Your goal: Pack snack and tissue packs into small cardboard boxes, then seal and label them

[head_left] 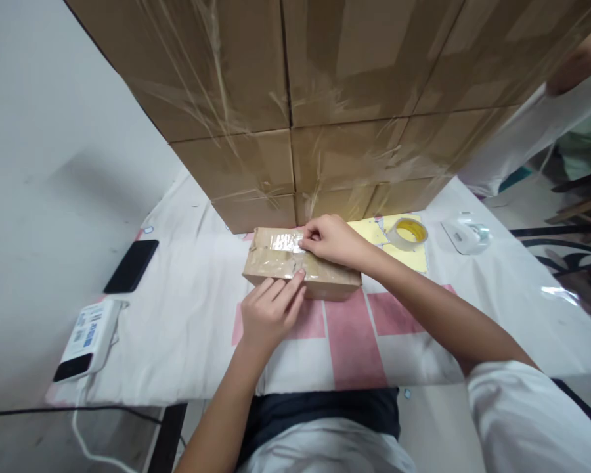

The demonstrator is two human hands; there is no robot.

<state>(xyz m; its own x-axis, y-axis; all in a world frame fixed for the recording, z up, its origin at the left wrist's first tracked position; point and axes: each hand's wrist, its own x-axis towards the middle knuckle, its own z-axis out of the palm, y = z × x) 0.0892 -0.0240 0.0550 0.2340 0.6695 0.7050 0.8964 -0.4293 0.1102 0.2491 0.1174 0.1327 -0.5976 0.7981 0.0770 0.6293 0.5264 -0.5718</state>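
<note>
A small brown cardboard box (325, 269) lies on the table, with glossy clear tape (284, 242) along its top. My right hand (332, 238) reaches in from the right. Its thumb and forefinger are pinched together at the tape, on top of the box. Against the box's near edge rests my left hand (272, 309), fingers stretched out and the index fingertip pressing on the taped top. To the right, a roll of clear tape (425, 231) with a yellow inner ring stands on yellow paper (416, 259).
Large stacked cartons (342, 157) wrapped in clear film rise behind the box. A black phone (132, 266) and a white device with a cable (89, 336) lie at left, near the wall. A white tape dispenser (465, 236) sits at right. Another person's arm (581, 59) shows at upper right.
</note>
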